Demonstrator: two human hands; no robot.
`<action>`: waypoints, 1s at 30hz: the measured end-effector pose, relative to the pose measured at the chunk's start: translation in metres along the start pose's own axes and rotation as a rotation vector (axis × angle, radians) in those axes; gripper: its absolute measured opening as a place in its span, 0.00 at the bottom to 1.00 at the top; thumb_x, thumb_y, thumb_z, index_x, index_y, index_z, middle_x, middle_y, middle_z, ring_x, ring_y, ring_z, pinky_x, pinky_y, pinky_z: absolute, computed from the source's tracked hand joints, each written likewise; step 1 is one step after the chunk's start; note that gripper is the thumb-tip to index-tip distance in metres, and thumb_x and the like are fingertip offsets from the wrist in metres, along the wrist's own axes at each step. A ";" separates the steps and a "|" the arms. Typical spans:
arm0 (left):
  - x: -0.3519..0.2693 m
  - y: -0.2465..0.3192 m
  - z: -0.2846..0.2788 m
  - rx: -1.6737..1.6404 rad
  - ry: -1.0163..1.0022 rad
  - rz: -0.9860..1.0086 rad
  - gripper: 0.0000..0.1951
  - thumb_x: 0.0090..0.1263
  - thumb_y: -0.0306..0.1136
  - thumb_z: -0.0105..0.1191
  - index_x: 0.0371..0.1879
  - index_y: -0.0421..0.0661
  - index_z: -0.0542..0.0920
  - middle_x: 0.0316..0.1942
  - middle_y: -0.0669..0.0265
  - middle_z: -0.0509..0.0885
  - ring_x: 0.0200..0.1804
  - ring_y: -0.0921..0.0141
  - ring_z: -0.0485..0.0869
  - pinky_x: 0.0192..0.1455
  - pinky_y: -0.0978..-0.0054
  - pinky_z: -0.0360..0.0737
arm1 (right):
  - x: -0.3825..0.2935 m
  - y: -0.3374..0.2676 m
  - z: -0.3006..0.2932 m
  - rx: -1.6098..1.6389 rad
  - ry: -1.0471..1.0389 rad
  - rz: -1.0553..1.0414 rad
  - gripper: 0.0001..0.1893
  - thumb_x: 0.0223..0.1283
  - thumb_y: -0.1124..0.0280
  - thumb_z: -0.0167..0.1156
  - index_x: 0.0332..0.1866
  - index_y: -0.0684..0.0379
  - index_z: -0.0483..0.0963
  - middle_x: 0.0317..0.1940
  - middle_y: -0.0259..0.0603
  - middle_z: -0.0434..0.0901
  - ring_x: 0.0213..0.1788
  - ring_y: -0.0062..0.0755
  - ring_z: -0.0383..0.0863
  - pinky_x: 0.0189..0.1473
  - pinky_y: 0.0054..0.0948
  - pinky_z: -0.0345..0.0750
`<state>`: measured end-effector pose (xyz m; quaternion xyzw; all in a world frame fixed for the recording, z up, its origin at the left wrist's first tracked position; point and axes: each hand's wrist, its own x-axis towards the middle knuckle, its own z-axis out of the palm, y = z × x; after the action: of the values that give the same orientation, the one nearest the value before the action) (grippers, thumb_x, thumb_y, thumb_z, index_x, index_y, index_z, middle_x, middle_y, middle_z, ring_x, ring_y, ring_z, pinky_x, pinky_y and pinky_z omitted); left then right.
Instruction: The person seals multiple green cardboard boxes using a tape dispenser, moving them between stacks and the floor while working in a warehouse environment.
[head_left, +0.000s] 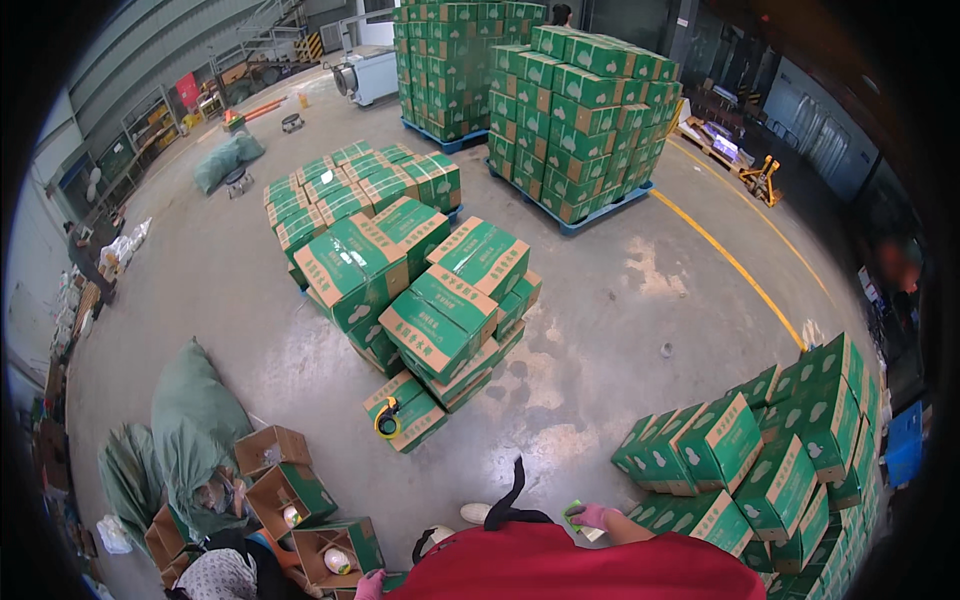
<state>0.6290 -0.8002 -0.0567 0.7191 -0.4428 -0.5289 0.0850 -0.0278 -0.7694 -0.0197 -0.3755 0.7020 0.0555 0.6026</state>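
Observation:
My right hand (592, 516), in a pink glove, grips a small flat green-and-white item (573, 514) just beyond the red garment on me. What it is exactly is too small to tell. My left hand (370, 585), also gloved in pink, shows only partly at the bottom edge. It lies beside the green edge of a carton (395, 580); whether it grips it is hidden. Left of it an open carton (369, 541) holds a pale wrapped round fruit (337, 561). Another open carton (319, 491) behind has a similar fruit (292, 516).
A tape dispenser (388, 421) sits on a low closed carton (420, 420). Stacked green cartons (442, 322) stand ahead, more cartons (724, 442) at right. A person in a patterned head covering (217, 574) is close at left, near green sacks (195, 420). Loaded pallets (570, 217) stand farther back.

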 end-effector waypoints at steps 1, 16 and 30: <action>-0.006 -0.003 -0.003 -0.008 0.014 -0.031 0.20 0.73 0.44 0.58 0.52 0.41 0.85 0.35 0.68 0.85 0.39 0.74 0.81 0.45 0.72 0.79 | -0.001 -0.013 -0.004 0.030 0.023 -0.003 0.25 0.65 0.55 0.63 0.68 0.41 0.76 0.52 0.41 0.86 0.50 0.34 0.85 0.55 0.35 0.80; -0.033 -0.049 0.020 -0.103 0.020 -0.190 0.17 0.72 0.44 0.54 0.48 0.44 0.83 0.42 0.54 0.87 0.48 0.60 0.85 0.51 0.66 0.81 | 0.016 -0.050 -0.017 0.012 0.106 0.040 0.24 0.63 0.61 0.66 0.66 0.43 0.78 0.49 0.41 0.87 0.46 0.32 0.86 0.49 0.34 0.82; -0.012 -0.076 -0.003 0.490 0.003 0.337 0.14 0.73 0.38 0.52 0.50 0.44 0.82 0.45 0.49 0.86 0.48 0.52 0.85 0.50 0.58 0.82 | 0.011 -0.042 0.020 0.139 0.074 0.075 0.24 0.64 0.60 0.66 0.66 0.45 0.78 0.48 0.40 0.86 0.43 0.32 0.86 0.46 0.35 0.82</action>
<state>0.6724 -0.7473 -0.0923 0.6352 -0.6703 -0.3836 -0.0039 0.0130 -0.7937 -0.0194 -0.3081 0.7396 0.0152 0.5982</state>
